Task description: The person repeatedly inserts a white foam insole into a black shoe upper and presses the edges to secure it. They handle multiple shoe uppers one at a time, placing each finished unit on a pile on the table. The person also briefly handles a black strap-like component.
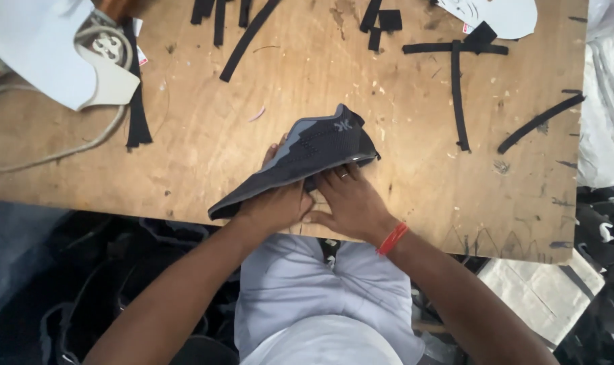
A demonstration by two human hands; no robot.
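Observation:
A dark knitted shoe upper [310,152] with a grey band and a small pale mark lies tilted over the near edge of the wooden table [415,135]. My left hand [274,203] is under and behind its lower part and grips it. Just to the right, my right hand [347,203] has its fingers on the upper's lower edge; there is a ring on one finger and an orange band on the wrist.
Black strips [456,88] lie scattered over the far and right parts of the table. White cut sheets [43,47] and a pale cord [84,145] sit at the far left, another white piece [503,13] at the far right. Dark shoe parts [117,284] fill the floor below.

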